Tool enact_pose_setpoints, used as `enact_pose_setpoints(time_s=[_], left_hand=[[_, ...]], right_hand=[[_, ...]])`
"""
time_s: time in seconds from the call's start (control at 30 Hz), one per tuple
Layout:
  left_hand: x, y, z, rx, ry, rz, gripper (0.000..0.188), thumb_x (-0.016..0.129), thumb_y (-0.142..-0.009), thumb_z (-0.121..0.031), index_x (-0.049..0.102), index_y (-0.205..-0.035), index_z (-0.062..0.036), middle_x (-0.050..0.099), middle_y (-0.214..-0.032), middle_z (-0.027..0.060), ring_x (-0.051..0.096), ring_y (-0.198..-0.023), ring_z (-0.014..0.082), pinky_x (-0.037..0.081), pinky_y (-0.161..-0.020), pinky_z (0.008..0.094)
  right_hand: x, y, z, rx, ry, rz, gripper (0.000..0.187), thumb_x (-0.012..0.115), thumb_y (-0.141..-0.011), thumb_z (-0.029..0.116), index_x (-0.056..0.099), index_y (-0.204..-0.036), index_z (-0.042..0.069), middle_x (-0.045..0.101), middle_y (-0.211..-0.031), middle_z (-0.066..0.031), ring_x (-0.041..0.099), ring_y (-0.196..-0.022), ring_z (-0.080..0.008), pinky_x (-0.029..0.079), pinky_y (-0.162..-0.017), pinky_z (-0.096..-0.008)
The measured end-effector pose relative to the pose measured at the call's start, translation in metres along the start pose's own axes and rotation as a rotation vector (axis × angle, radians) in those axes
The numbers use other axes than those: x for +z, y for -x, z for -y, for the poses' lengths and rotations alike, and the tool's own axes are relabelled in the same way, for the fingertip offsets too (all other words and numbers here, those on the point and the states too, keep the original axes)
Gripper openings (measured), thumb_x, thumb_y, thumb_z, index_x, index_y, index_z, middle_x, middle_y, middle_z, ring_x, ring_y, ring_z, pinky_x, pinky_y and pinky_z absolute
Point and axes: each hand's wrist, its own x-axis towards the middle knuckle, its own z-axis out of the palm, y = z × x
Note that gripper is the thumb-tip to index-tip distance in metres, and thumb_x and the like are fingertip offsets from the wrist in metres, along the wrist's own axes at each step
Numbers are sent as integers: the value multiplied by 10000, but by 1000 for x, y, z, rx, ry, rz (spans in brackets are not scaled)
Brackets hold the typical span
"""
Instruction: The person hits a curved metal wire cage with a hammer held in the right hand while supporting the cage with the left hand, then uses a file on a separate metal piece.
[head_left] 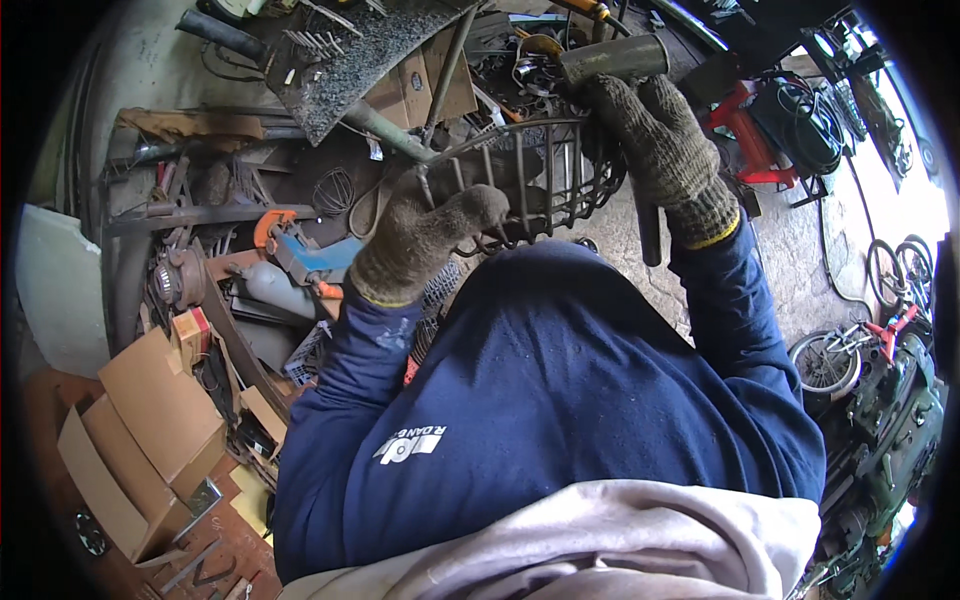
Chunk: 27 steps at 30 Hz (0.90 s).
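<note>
A basket-like cage of dark metal rods (553,185) is above my knees. My left hand (425,225), in a brown knitted glove, is closed around the cage's left side, with the thumb along a rod. My right hand (655,145), gloved the same way, is closed on what looks like a hammer, beside the cage's right end. The hammer's thick cylindrical metal head (615,60) shows beyond the fingers. Its dark handle (650,235) comes out below the hand; the glove hides where the two join.
A metal-topped stand (350,75) with loose rods is at the upper left. On the left are a blue-and-orange clamp-like tool (310,250) and an open cardboard box (150,440). A red-and-black machine (765,135) and a bicycle wheel (827,362) stand on the right.
</note>
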Motion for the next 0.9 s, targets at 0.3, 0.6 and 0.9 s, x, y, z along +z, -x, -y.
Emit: enact_pose_setpoints(time_s=[0.3,0.6,0.9], left_hand=[[10,-4,5,123,99,-309,208,704,-881,-116,685,-1050,4,712,-873,64,672,-752,120,551,-668,256],[2,-21,15,214,13,-278,262,689,-898,-149,652,-1098,17,713,-899,111,687,-746,150,565,-678,278],[7,-23,-11,171,-283,-345,161,658,-902,-85,693,-1023,15,704,-847,57,640,-714,87,526,-632,246]], right_hand=[[7,18,29,141,-170,-249,316,539,-1006,208,539,-1266,29,693,-998,-88,676,-810,-157,557,-714,-297],[20,27,74,106,-346,-170,475,579,-978,228,401,-1366,20,608,-1088,-131,615,-749,-141,516,-630,-284],[30,37,65,370,91,122,562,649,-914,230,412,-1376,14,629,-1147,-200,666,-928,-323,533,-761,-443]])
